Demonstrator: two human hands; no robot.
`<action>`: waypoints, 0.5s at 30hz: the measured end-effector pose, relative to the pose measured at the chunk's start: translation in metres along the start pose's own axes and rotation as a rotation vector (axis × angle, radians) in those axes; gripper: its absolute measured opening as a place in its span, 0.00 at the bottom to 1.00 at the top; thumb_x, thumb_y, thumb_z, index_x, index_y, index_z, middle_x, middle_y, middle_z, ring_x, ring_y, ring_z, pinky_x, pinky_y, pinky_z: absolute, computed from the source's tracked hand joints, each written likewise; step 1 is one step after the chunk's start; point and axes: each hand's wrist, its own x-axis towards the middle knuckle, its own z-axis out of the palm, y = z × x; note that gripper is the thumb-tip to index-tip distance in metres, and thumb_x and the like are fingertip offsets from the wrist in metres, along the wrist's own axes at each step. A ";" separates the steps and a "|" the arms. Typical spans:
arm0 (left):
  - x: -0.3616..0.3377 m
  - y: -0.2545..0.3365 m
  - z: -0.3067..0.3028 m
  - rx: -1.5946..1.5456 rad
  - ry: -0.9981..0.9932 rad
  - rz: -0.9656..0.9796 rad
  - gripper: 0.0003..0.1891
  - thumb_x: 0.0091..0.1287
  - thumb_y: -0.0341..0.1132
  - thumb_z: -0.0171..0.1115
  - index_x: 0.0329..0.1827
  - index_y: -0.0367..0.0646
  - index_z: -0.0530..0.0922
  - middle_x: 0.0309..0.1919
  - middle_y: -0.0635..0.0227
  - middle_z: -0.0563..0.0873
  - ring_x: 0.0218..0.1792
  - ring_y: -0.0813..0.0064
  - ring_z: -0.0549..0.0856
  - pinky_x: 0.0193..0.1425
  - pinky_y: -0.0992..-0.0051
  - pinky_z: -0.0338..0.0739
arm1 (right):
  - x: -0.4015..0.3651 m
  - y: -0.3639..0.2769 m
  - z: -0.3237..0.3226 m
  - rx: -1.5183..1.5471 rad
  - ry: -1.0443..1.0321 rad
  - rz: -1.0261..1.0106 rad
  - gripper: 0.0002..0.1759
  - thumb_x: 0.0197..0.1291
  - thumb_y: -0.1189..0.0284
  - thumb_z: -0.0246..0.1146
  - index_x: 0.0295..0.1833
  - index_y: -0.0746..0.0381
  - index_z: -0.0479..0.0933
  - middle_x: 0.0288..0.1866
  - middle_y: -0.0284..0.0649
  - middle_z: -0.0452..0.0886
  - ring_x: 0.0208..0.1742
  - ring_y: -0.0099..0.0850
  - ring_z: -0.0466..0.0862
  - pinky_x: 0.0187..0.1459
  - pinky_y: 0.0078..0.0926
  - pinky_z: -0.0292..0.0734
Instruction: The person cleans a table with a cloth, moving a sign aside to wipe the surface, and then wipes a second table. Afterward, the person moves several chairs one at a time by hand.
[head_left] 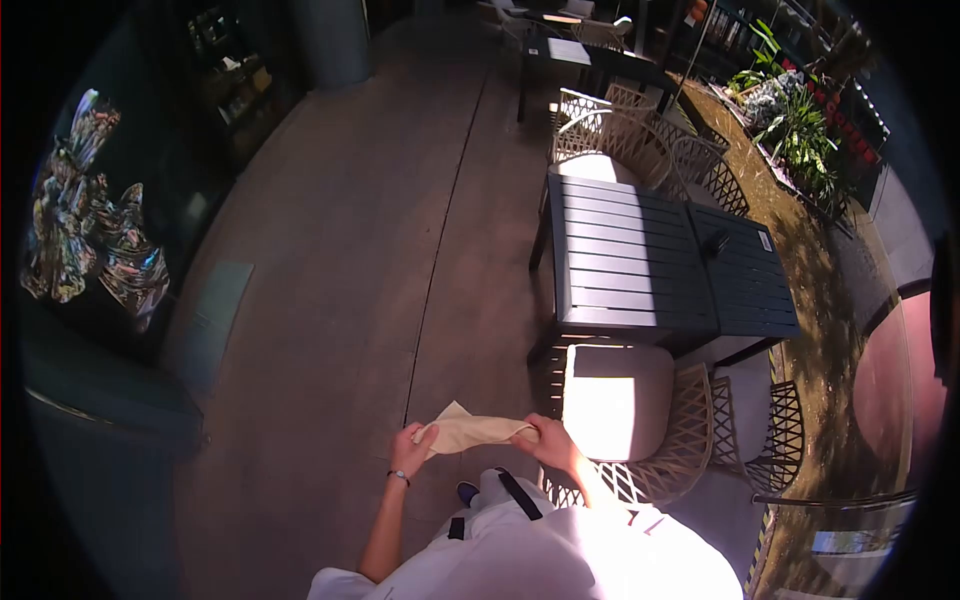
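A pale yellow cloth (475,432) is stretched between my two hands, low in the middle of the head view. My left hand (408,447) grips its left end, thumb on top, with a dark band around the wrist. The right end is held by my right hand (546,440), fingers closed around the edge. One corner of the cloth sticks up near my left hand. Both hands are in front of my body, to the left of a cushioned wicker chair (640,405).
A dark slatted table (625,255) stands ahead on the right, with wicker chairs (610,135) behind it. Further back is another dark table (600,62). Plants (800,135) line the right side. A blue-grey mat (222,300) lies on the floor at left, near a dark wall.
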 end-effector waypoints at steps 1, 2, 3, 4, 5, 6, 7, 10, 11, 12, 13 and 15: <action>0.003 0.014 -0.012 -0.195 0.052 -0.036 0.23 0.63 0.54 0.70 0.37 0.38 0.82 0.25 0.62 0.84 0.29 0.83 0.81 0.34 0.74 0.75 | 0.020 -0.016 0.006 0.147 -0.036 -0.023 0.21 0.58 0.60 0.71 0.50 0.64 0.79 0.35 0.44 0.83 0.37 0.34 0.84 0.43 0.30 0.79; 0.015 0.004 -0.024 -0.181 0.095 -0.059 0.22 0.63 0.52 0.70 0.38 0.38 0.82 0.26 0.61 0.84 0.29 0.79 0.82 0.35 0.73 0.76 | 0.041 -0.025 0.014 0.227 -0.011 -0.046 0.21 0.59 0.60 0.70 0.51 0.64 0.79 0.35 0.42 0.84 0.38 0.31 0.84 0.43 0.29 0.78; 0.029 -0.007 -0.037 -0.160 0.134 -0.077 0.21 0.63 0.51 0.70 0.38 0.37 0.82 0.27 0.60 0.85 0.29 0.75 0.83 0.35 0.72 0.77 | 0.061 -0.031 0.026 0.312 0.021 -0.067 0.20 0.61 0.61 0.70 0.51 0.64 0.79 0.36 0.40 0.84 0.39 0.29 0.84 0.42 0.27 0.78; 0.036 0.009 -0.047 0.041 0.140 -0.056 0.20 0.63 0.49 0.70 0.39 0.37 0.82 0.28 0.59 0.85 0.30 0.70 0.84 0.36 0.70 0.77 | 0.083 -0.032 0.041 0.652 -0.009 0.066 0.18 0.62 0.62 0.68 0.51 0.64 0.79 0.36 0.37 0.84 0.38 0.25 0.83 0.40 0.25 0.77; 0.050 0.029 -0.050 0.239 0.137 -0.018 0.20 0.63 0.48 0.70 0.39 0.37 0.82 0.29 0.59 0.86 0.31 0.66 0.85 0.37 0.69 0.77 | 0.111 -0.034 0.051 0.987 -0.027 0.193 0.16 0.64 0.63 0.67 0.51 0.64 0.80 0.37 0.33 0.84 0.38 0.21 0.82 0.38 0.22 0.76; 0.069 0.044 -0.053 0.433 0.126 0.023 0.19 0.63 0.47 0.69 0.39 0.37 0.82 0.29 0.58 0.86 0.32 0.62 0.86 0.38 0.68 0.78 | 0.130 -0.053 0.048 1.289 0.025 0.308 0.13 0.66 0.64 0.65 0.48 0.63 0.81 0.35 0.29 0.83 0.35 0.15 0.78 0.34 0.18 0.72; 0.095 0.050 -0.057 0.513 0.098 0.113 0.19 0.63 0.46 0.69 0.39 0.36 0.82 0.30 0.58 0.86 0.33 0.59 0.86 0.39 0.67 0.78 | 0.157 -0.056 0.051 1.251 0.076 0.290 0.13 0.67 0.64 0.65 0.47 0.63 0.81 0.35 0.29 0.83 0.35 0.15 0.78 0.34 0.18 0.72; 0.190 0.064 -0.049 0.583 0.011 0.372 0.18 0.61 0.45 0.70 0.40 0.36 0.81 0.30 0.57 0.86 0.34 0.53 0.86 0.41 0.65 0.78 | 0.238 -0.064 0.039 1.196 0.241 0.245 0.12 0.69 0.63 0.62 0.42 0.61 0.82 0.34 0.28 0.82 0.36 0.16 0.79 0.33 0.15 0.70; 0.260 0.073 -0.042 0.516 -0.030 0.447 0.18 0.61 0.45 0.70 0.39 0.36 0.81 0.30 0.57 0.86 0.34 0.53 0.85 0.41 0.65 0.78 | 0.305 -0.036 0.043 1.235 0.281 0.257 0.13 0.71 0.62 0.59 0.43 0.61 0.80 0.37 0.29 0.82 0.37 0.17 0.80 0.32 0.18 0.73; 0.292 0.077 -0.042 0.449 -0.057 0.502 0.18 0.60 0.45 0.71 0.39 0.36 0.81 0.29 0.57 0.85 0.34 0.52 0.85 0.41 0.65 0.77 | 0.330 -0.039 0.037 1.308 0.300 0.315 0.14 0.72 0.61 0.58 0.45 0.61 0.79 0.38 0.31 0.82 0.37 0.19 0.81 0.33 0.19 0.76; 0.320 0.101 -0.040 0.466 -0.098 0.374 0.17 0.60 0.43 0.71 0.38 0.36 0.81 0.28 0.59 0.84 0.33 0.55 0.85 0.41 0.66 0.77 | 0.361 -0.043 0.025 1.381 0.319 0.366 0.14 0.73 0.60 0.56 0.47 0.61 0.78 0.40 0.32 0.82 0.38 0.20 0.82 0.34 0.21 0.79; 0.359 0.140 -0.048 0.531 -0.210 0.098 0.15 0.61 0.41 0.71 0.37 0.36 0.80 0.26 0.63 0.83 0.31 0.60 0.85 0.39 0.67 0.77 | 0.408 -0.045 0.009 1.437 0.288 0.370 0.15 0.73 0.61 0.56 0.47 0.62 0.78 0.40 0.33 0.82 0.37 0.20 0.81 0.36 0.21 0.78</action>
